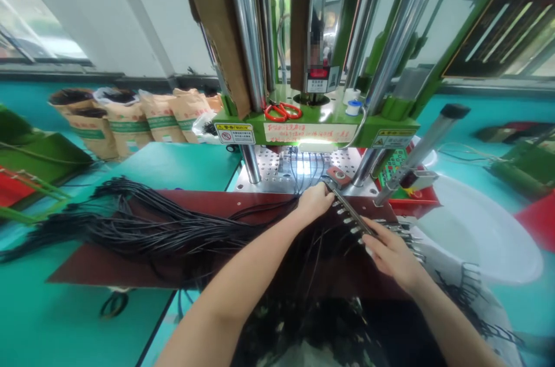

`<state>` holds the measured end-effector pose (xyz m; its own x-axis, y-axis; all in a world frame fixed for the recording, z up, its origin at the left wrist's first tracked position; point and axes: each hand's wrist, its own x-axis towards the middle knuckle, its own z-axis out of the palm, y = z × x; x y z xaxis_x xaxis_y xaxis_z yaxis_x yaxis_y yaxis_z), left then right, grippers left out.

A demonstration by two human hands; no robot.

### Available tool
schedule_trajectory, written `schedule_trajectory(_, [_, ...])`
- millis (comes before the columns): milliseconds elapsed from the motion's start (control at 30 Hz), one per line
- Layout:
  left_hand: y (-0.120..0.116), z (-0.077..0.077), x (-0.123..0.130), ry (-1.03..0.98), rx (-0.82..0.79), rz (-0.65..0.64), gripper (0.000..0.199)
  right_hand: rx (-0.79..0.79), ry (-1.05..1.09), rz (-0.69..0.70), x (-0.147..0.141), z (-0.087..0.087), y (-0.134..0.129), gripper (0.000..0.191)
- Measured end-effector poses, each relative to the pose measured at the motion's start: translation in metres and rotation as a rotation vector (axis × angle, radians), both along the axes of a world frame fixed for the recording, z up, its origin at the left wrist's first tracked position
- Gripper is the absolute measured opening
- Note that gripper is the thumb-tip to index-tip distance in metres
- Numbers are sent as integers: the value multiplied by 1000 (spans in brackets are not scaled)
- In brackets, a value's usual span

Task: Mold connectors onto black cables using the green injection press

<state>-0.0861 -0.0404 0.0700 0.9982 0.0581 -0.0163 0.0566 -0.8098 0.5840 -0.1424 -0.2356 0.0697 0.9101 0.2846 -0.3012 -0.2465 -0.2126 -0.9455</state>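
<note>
From here I see the left hand (pixel 315 203) curled around the far end of a metal bar (pixel 356 218) and the right hand (pixel 393 252) clasping its near end, likely to steady it above the brown board (pixel 82 269) before the press (pixel 368 137). The black cords (pixel 173 222) trail leftward, presumably to stay untangled.

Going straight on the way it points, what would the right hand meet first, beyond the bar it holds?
Probably the left hand, at the far end of the metal bar the right hand holds; depth is hard to judge in this single view.
</note>
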Motion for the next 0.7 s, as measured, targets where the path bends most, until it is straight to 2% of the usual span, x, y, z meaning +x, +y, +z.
schedule_trajectory(67, [-8, -5, 9, 11, 73, 33, 26, -83, -51, 38, 7, 4, 2, 64])
schedule_trajectory(133, [-13, -13, 10, 15, 101, 4, 27, -230, -100, 80, 8, 3, 3, 60])
schedule_trajectory(233, [-10, -18, 9, -53, 68, -74, 26, -608, -250, 196, 5, 4, 2, 54])
schedule_trajectory(333, [15, -11, 11, -124, 8, -67, 26, -1066, -482, 307, 7, 18, 2, 46])
schedule_trajectory(400, [41, -5, 16, -115, -11, 28, 26, -1224, -599, 322, 22, 32, 7, 40])
schedule_trajectory(467, [65, -3, 22, -61, -24, 147, 29, -1147, -717, 330, 50, 42, 20, 35])
schedule_trajectory(533, [79, -8, 26, 17, -49, 222, 37, -890, -829, 338, 89, 43, 42, 31])
schedule_trajectory(600, [81, -17, 28, 89, -74, 220, 45, -646, -865, 263, 132, 37, 71, 30])
schedule_trajectory(700, [68, -33, 30, 106, -93, 160, 49, -535, -890, 136, 181, 27, 118, 23])
